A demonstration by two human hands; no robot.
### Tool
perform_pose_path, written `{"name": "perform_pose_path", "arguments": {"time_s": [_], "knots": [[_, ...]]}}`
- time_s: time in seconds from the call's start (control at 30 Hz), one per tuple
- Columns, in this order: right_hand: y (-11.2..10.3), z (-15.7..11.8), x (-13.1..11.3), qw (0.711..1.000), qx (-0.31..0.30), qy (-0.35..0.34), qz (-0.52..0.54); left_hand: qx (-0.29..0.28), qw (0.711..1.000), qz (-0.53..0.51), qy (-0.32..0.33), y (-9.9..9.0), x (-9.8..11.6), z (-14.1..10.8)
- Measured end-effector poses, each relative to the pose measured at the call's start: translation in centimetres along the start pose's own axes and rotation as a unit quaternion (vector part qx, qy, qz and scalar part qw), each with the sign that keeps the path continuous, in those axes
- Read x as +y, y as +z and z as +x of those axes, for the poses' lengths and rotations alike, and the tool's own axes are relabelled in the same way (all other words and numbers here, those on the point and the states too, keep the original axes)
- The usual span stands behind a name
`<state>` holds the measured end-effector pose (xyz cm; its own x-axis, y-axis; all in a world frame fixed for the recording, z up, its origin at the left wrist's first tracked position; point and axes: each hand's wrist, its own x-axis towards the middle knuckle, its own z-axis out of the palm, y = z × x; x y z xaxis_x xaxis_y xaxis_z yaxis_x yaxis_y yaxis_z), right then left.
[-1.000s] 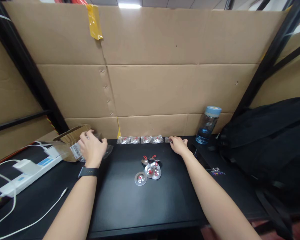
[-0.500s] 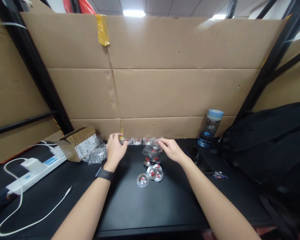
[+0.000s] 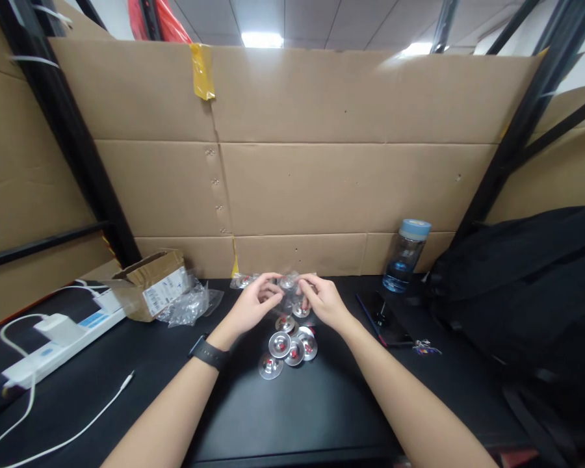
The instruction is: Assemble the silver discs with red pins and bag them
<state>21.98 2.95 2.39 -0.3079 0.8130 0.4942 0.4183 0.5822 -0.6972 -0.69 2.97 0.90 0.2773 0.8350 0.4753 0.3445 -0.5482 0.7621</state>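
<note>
Several shiny metal discs with red centres (image 3: 279, 345) lie in an overlapping cluster on the black table (image 3: 292, 416). Behind them, clear plastic packets with discs inside (image 3: 288, 281) are between my hands at the foot of the cardboard wall. My left hand (image 3: 257, 300), a dark watch on its wrist, has curved fingers at the left side of the plastic. From the right, my right hand (image 3: 322, 299) pinches the edge of a clear plastic packet. One more packet (image 3: 244, 281) lies behind my left hand.
An opened cardboard box (image 3: 151, 286), crumpled clear plastic (image 3: 188, 309) and a white power strip (image 3: 63, 344) with cables are on the left. To the right are a blue-lidded bottle (image 3: 406, 257), a dark phone (image 3: 385, 320), a keychain (image 3: 425, 348) and a black backpack (image 3: 526, 286).
My left hand has moved right, towards my right hand, off the left end of the packet row. More loose discs now show in the cluster in front of my hands.
</note>
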Motion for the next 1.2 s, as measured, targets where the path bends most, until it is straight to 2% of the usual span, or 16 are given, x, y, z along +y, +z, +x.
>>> {"name": "perform_pose_path", "arguments": {"time_s": [0.07,0.1,0.2,0.27,0.33,0.37,0.43,0.57,0.67,0.77,0.87,1.0,1.2], "knots": [[0.4,0.1,0.8,1.0,-0.015,0.008,-0.008,0.031,0.999,0.009,-0.013,-0.6,0.1,0.2],[0.4,0.2,1.3,1.0,-0.016,0.014,-0.019,0.06,0.998,0.019,-0.023,-1.4,0.0,0.3],[-0.4,0.4,3.6,0.996,-0.005,0.034,-0.079,0.197,0.976,0.07,-0.068,-5.9,-0.7,0.3],[-1.1,0.4,5.2,0.99,-0.006,0.048,-0.136,0.301,0.94,0.122,-0.108,-9.5,-1.5,-0.2],[-1.6,0.4,6.7,0.98,-0.029,0.063,-0.187,0.377,0.891,0.203,-0.152,-12.4,-2.3,-1.0],[-1.6,0.5,7.3,0.974,-0.044,0.071,-0.209,0.399,0.867,0.244,-0.172,-13.3,-2.7,-1.4],[-1.4,0.7,8.3,0.963,-0.073,0.085,-0.243,0.412,0.84,0.298,-0.19,-14.0,-3.3,-2.2],[-0.6,1.5,8.9,0.945,-0.094,0.109,-0.293,0.422,0.805,0.368,-0.196,-12.1,-3.8,-2.2],[-0.5,1.7,8.5,0.937,-0.08,0.121,-0.319,0.388,0.802,0.427,-0.154,-10.0,-3.4,-1.3],[-1.1,1.6,7.7,0.936,-0.055,0.127,-0.325,0.334,0.825,0.449,-0.082,-8.2,-2.7,-0.5],[-2.1,1.6,6.9,0.945,-0.024,0.131,-0.299,0.298,0.857,0.418,-0.036,-6.8,-2.1,-0.1],[-2.9,1.5,5.2,0.972,0.001,0.099,-0.214,0.251,0.896,0.365,-0.009,-5.3,-1.9,-0.1],[-2.2,1.0,2.1,0.999,-0.005,0.021,-0.049,0.209,0.926,0.315,0.007,-4.3,-2.0,0.0]]}}
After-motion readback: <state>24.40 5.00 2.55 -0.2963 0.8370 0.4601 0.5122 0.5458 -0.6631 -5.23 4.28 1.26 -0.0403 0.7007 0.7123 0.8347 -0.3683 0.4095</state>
